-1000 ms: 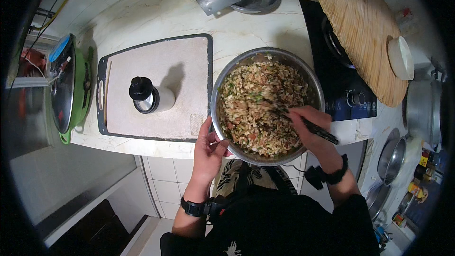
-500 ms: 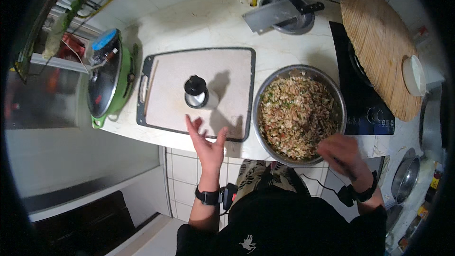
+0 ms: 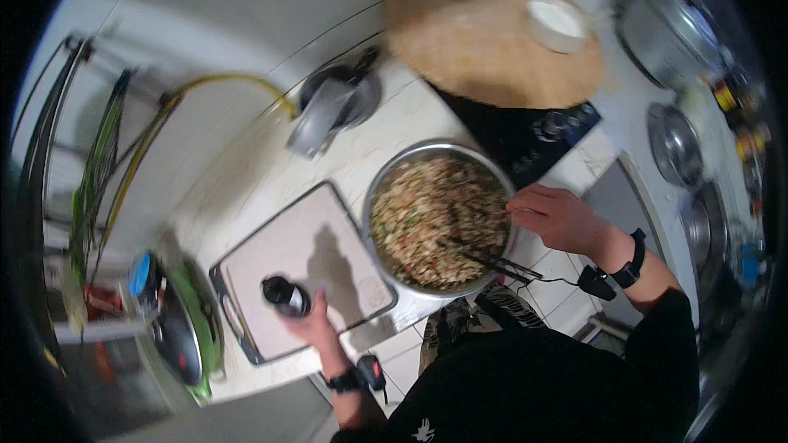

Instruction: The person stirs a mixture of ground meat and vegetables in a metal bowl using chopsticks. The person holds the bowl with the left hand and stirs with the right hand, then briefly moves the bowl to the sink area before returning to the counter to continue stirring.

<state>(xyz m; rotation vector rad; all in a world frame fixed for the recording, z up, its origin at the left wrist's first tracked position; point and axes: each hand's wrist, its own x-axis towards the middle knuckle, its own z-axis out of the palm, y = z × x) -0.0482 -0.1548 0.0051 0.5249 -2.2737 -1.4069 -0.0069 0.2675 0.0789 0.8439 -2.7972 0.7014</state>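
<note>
A black-capped bottle (image 3: pixel 289 297) stands on the pale, dark-edged cutting board (image 3: pixel 283 238). My left hand (image 3: pixel 312 326) is against its near side, thumb up along it and the other fingers mostly hidden, seemingly wrapped round it. To the right is a large metal bowl (image 3: pixel 379 176) full of a chopped, mixed filling (image 3: pixel 435 217) with green and orange bits. Dark chopsticks (image 3: pixel 497 261) stick into the filling and lean over the bowl's near rim. My right hand (image 3: pixel 558 215) is closed at the bowl's right rim; what its fingertips hold, if anything, is hidden.
Behind the bowl, a round woven lid (image 3: pixel 468 25) carrying a white bowl (image 3: pixel 558 25) covers part of a black cooktop (image 3: pixel 525 143). A cleaver (image 3: pixel 320 119) rests across a grey basin (image 3: pixel 365 98). A green lidded pan (image 3: pixel 197 312) stands at the left, and a pot (image 3: pixel 669 33) at the far right.
The view has swung to the right. My left hand, spread and apart from the bottle before, is now at it. My right hand has risen along the bowl's right side, away from the near rim.
</note>
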